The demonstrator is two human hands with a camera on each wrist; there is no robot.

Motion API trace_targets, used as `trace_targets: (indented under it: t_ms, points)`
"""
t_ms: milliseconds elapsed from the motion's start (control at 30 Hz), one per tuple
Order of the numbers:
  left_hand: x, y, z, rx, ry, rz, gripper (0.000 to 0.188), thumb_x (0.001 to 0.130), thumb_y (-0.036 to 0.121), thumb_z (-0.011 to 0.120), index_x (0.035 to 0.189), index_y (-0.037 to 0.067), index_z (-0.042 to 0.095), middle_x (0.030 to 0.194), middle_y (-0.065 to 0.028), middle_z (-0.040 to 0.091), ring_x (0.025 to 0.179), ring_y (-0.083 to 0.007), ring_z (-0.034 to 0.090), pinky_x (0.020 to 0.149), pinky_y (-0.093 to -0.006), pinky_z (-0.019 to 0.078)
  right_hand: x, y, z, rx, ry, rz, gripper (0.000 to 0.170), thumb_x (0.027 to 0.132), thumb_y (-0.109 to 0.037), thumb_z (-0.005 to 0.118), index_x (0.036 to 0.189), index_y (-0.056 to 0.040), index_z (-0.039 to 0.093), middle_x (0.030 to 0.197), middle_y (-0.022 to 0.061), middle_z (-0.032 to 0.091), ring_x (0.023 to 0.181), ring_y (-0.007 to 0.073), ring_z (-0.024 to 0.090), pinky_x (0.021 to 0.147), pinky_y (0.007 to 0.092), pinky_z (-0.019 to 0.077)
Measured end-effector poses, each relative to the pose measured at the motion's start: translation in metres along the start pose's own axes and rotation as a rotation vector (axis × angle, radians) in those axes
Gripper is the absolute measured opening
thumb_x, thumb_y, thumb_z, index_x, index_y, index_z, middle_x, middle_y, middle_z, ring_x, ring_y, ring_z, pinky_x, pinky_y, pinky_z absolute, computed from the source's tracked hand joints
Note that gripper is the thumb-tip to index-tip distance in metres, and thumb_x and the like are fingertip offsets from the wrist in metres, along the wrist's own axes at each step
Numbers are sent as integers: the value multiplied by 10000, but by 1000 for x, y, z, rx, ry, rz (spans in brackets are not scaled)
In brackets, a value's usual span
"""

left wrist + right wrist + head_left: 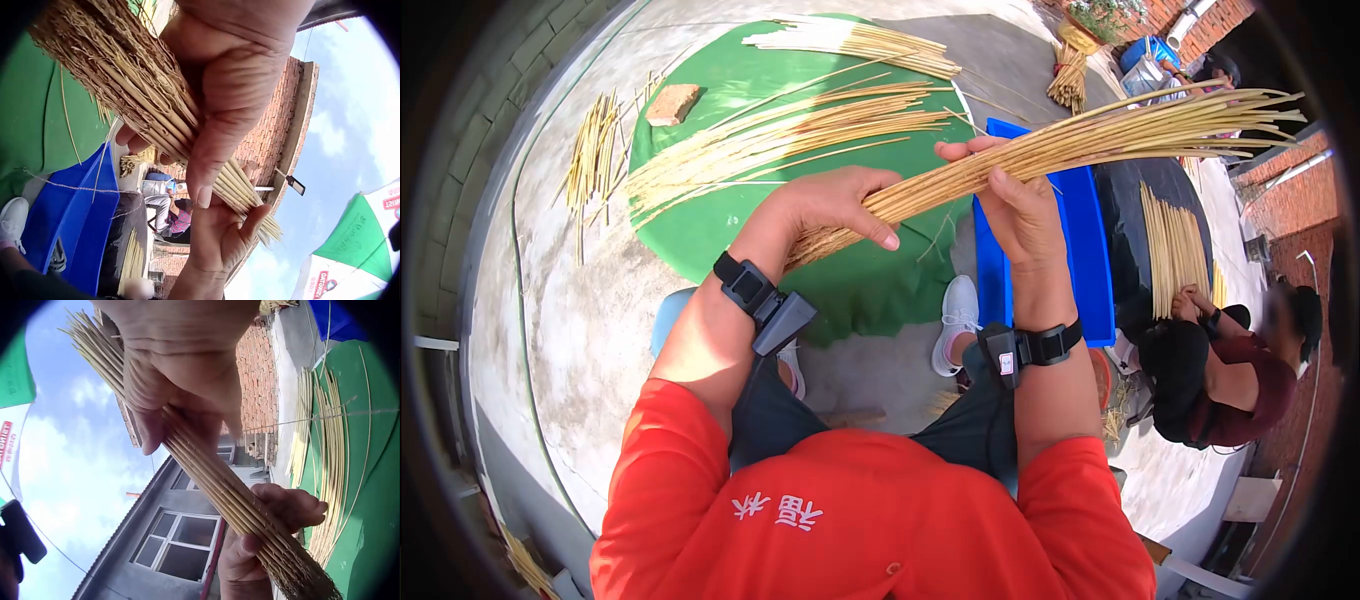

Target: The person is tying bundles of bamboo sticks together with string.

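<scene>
A long bundle of thin straw-coloured stalks (1090,140) slants up to the right before the person's chest. The left hand (830,205) grips its lower part, thumb lying over the stalks. That end is rough with stringy roots (106,69). Farther along, the right hand (1025,215) holds the bundle from below, palm turned up, with the thumb on one side and the fingers on the other. In the right wrist view the stalks (212,481) pass between that thumb and fingers. The cut tips fan out past the right hand.
Loose stalks (800,140) and a brick (672,104) lie on a round table with green cloth (870,290). A blue tray (1085,250) stands to its right. More stalks (590,150) lie at the left. Another person (1240,370) handles stalks (1172,245) at the right.
</scene>
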State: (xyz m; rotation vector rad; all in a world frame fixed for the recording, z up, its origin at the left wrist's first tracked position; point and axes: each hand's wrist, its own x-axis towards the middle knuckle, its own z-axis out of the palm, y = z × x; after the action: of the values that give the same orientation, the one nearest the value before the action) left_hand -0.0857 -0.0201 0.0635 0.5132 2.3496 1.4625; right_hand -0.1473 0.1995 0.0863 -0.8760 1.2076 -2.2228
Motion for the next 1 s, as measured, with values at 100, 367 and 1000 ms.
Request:
trace_targets:
  t_ms: [100, 367, 1000]
  points:
    - [5, 1, 16, 475, 594, 253, 635, 595, 233, 796, 1111, 7, 503, 974, -92, 610, 962, -276, 574, 820, -351, 458, 2, 4, 4, -69, 229, -8, 219, 819, -114, 621, 1006, -11, 575, 963, 146, 632, 958, 208, 572, 892, 340, 402]
    - [11, 7, 35, 580, 566, -236, 621, 597, 252, 777, 1120, 67, 499, 942, -167, 608, 908, -343, 574, 754, -414, 458, 14, 22, -3, 18, 375, 45, 258, 837, -126, 607, 1013, 52, 545, 976, 194, 617, 937, 287, 604, 877, 395, 467]
    - [-7, 6, 27, 566, 605, -142, 485, 651, 300, 748, 1023, 75, 534, 848, -147, 623, 811, -335, 596, 677, -415, 454, 14, 26, 3, 107, 320, 23, 248, 817, -75, 611, 1015, 41, 519, 969, 206, 615, 923, 310, 613, 826, 386, 511]
